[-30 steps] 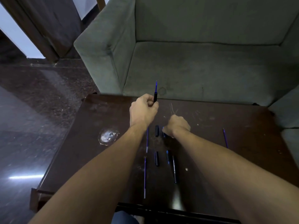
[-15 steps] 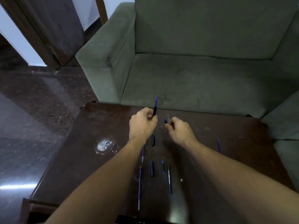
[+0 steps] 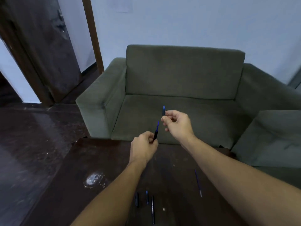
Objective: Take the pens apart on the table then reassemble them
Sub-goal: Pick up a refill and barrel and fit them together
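My left hand (image 3: pixel 144 148) grips a black pen barrel (image 3: pixel 155 135) with a blue refill sticking up out of it. My right hand (image 3: pixel 176 122) pinches a short black pen piece with a blue end (image 3: pixel 163 110), held just above and right of the refill's tip, apart from it. Both hands are raised over the far edge of the dark wooden table (image 3: pixel 91 160). On the table near me lie a short black cap (image 3: pixel 137 199), a small blue-tipped piece (image 3: pixel 147 197), a long black barrel (image 3: pixel 152 209) and, to the right, a loose blue refill (image 3: pixel 198 183).
A green sofa (image 3: pixel 179 75) stands right behind the table, with a second cushion seat (image 3: pixel 273 137) at the right. A pale stain (image 3: pixel 94 180) marks the table's left side. A dark door (image 3: pixel 44 51) and glossy floor are at the left.
The view has tilted up. Both hands have risen off the table; my right hand picked up the short piece and brought it close to the refill tip held by my left hand.
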